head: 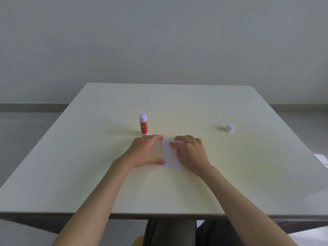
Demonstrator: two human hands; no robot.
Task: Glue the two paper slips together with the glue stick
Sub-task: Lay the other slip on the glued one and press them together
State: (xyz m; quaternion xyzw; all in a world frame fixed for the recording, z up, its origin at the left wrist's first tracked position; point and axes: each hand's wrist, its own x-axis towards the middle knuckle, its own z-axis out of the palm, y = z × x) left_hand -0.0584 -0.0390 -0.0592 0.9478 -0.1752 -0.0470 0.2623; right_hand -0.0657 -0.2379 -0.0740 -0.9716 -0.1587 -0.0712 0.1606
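A white paper slip [170, 157] lies flat on the pale table [177, 192], and a tan slip [156, 149] lies against its left edge. My left hand [144, 151] covers most of the tan slip, with fingertips on the top corner and thumb on the white slip's lower left edge. My right hand [190, 151] rests spread on the white slip's right side, index finger pointing left across it. The red glue stick [143, 124] stands upright just behind my left hand, its white tip uncovered. Its white cap [230, 127] sits apart, far right.
The table's near edge runs just above my lap. A plain grey wall stands behind the far edge.
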